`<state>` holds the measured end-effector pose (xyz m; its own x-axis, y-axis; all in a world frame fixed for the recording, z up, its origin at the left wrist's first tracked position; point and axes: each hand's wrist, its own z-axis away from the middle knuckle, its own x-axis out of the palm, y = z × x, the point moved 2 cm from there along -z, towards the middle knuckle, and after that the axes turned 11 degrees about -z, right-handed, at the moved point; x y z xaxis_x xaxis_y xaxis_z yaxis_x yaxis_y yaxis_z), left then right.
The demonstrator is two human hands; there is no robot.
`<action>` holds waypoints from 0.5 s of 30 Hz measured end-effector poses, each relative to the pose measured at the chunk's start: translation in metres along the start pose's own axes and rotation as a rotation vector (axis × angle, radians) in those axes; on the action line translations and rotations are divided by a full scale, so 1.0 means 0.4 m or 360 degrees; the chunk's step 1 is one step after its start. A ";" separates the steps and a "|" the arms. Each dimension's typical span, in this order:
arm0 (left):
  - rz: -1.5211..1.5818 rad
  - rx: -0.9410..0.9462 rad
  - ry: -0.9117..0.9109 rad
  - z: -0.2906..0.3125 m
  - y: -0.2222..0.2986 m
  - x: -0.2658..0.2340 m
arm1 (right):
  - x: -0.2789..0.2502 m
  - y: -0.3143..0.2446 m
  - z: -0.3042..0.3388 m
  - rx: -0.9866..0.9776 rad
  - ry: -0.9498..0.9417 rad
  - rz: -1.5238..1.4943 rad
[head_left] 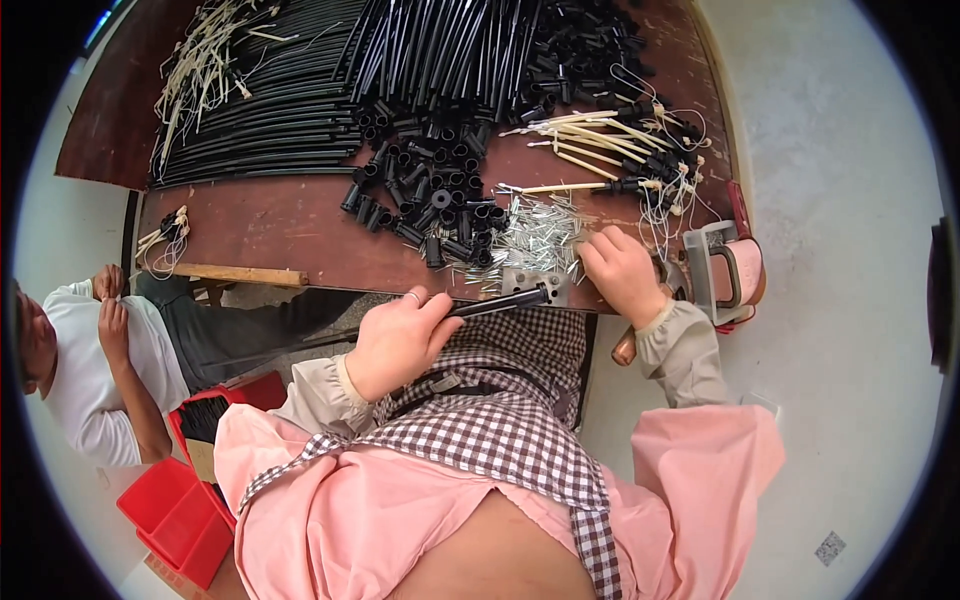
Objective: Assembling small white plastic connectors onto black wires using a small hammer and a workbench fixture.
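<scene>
My left hand [398, 338] is closed around a black tube [495, 304]. The tube points right, and its end rests on a small metal block [560, 291] with holes at the table's near edge. To the upper right of the block, my right hand [624, 275] is at the edge of a pile of small silvery metal pins [535, 232]. Its thumb and fingers are drawn together, and whatever lies between them is hidden. Left of the pins is a heap of short black plastic sleeves [440, 185].
Long black tubes [270, 120] cover the table's far left. Cream sticks with white cords [600, 135] lie at the right. A clamp-like tool [722, 270] and a wooden handle [624, 350] flank my right arm. A co-worker [110, 370] sits left, near red bins [180, 515].
</scene>
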<state>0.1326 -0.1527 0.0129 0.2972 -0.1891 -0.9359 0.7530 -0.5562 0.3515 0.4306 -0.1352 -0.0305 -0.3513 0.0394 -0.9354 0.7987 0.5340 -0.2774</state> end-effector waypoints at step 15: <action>0.0071 -0.0047 -0.0341 -0.065 0.013 0.010 | -0.043 -0.161 -0.013 0.0479 0.0407 -0.1156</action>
<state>0.1529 -0.1352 0.0117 0.2016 -0.3822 -0.9018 0.7598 -0.5200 0.3903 0.3825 -0.1657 0.0047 -0.9019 -0.0179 -0.4316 0.4135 0.2527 -0.8747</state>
